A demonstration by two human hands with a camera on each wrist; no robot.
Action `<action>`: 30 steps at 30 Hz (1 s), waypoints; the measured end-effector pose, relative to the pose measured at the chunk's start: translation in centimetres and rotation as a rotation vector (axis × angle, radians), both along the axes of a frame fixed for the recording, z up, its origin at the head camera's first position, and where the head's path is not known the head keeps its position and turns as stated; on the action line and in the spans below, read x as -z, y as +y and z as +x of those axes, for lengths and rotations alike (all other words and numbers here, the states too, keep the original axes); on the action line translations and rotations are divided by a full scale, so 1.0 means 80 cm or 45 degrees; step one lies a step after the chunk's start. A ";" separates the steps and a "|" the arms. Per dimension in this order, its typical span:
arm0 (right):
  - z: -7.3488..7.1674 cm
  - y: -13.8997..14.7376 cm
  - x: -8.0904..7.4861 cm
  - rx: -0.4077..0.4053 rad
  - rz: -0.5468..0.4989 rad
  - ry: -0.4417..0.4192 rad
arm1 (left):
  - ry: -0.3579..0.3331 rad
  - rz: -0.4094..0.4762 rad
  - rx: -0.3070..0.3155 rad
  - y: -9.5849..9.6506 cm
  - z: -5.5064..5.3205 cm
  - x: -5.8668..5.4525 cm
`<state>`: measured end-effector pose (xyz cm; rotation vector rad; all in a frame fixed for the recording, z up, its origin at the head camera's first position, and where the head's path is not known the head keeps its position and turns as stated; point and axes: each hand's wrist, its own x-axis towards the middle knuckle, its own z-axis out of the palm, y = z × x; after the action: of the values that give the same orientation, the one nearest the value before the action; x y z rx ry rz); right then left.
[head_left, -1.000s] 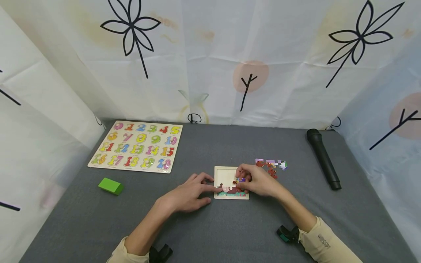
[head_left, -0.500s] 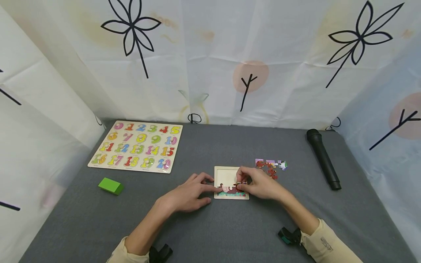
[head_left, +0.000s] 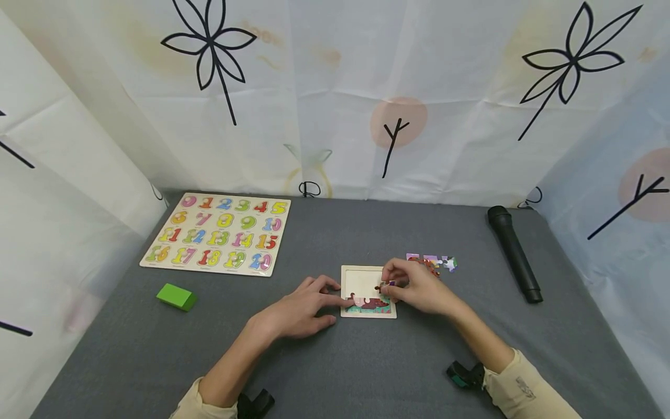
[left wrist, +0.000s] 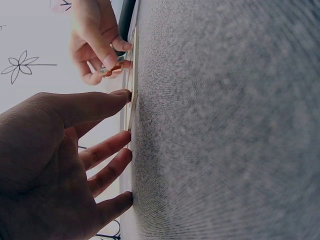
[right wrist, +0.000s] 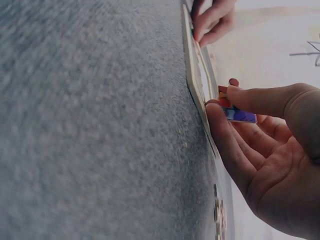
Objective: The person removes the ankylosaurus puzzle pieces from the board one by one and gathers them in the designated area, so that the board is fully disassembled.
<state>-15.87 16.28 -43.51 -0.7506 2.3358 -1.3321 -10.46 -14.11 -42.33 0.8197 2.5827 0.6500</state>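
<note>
A small wooden puzzle tray (head_left: 360, 278) lies in the middle of the table, with joined pieces (head_left: 366, 305) of a reddish-brown animal along its near side. My left hand (head_left: 298, 308) rests at the tray's left edge, fingers spread and mostly straight, the index fingertip over the joined pieces. Between thumb and fingers, my right hand (head_left: 419, 288) pinches a jigsaw piece (right wrist: 242, 116) with purple, blue and red on it, above the tray's right side. In the right wrist view this piece is tilted, and one fingertip is right at the tray's rim.
Several loose jigsaw pieces (head_left: 431, 263) lie just beyond the right hand, partly hidden by it. A number board (head_left: 214, 233) is at the back left, with a green block (head_left: 176, 297) in front. To the right lies a black microphone (head_left: 515, 253).
My right hand has drawn slightly back and to the right with the jigsaw piece, uncovering more of the joined pieces. The left hand has stayed in place.
</note>
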 end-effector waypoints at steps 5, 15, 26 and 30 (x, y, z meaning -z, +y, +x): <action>0.000 0.012 0.000 0.002 -0.084 -0.089 | 0.004 0.004 0.001 0.000 0.001 0.000; 0.007 0.043 -0.009 0.100 -0.128 -0.131 | 0.016 0.007 -0.003 0.000 0.002 0.001; 0.016 0.096 -0.020 0.211 -0.078 -0.017 | 0.011 0.008 -0.001 0.001 0.001 0.001; 0.016 0.113 -0.021 0.265 -0.027 0.006 | 0.014 0.014 0.002 0.000 0.001 0.002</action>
<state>-14.56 25.34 -41.82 -0.5284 2.4619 -1.4428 -10.40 -14.10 -42.48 0.8303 2.5903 0.6615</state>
